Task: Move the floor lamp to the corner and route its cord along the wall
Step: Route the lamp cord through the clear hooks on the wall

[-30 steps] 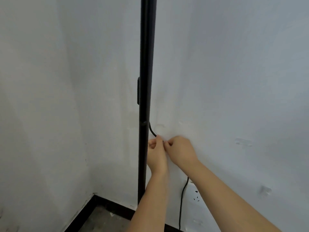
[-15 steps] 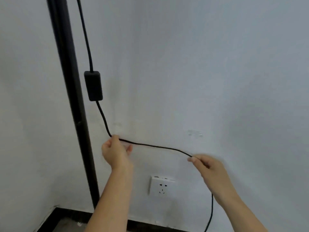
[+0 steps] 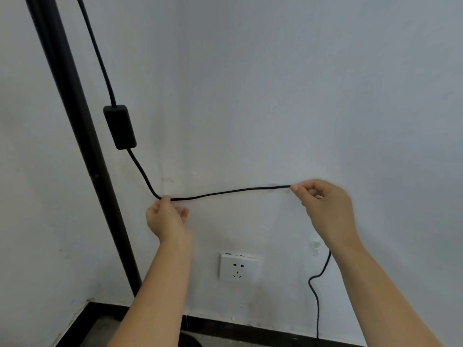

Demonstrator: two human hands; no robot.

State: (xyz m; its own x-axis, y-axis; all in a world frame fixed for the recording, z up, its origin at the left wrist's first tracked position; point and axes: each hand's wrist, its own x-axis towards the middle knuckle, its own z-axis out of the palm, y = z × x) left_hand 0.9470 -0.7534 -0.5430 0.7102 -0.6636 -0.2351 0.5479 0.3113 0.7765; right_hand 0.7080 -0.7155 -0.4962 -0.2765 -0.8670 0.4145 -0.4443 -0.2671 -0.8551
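The floor lamp's black pole (image 3: 75, 136) stands in the room's corner at the left. Its black cord (image 3: 225, 192) comes down from the top, passes through an inline switch box (image 3: 120, 126), bends and runs almost level along the white wall. My left hand (image 3: 166, 217) pinches the cord at the bend against the wall. My right hand (image 3: 325, 206) pinches it further right, holding the stretch between the hands taut. Past my right arm the cord hangs down to the floor (image 3: 316, 296). The lamp's head is out of view.
A white wall socket (image 3: 238, 267) sits below the held stretch of cord, nothing plugged in. Faint clear marks or clips (image 3: 167, 180) show on the wall near the cord. A black skirting board (image 3: 263, 329) runs along the wall's foot above a grey floor.
My hands, together on the cord beside the pole a second ago, have drawn apart. My right hand has slid right and risen, so the cord now runs nearly level along the wall.
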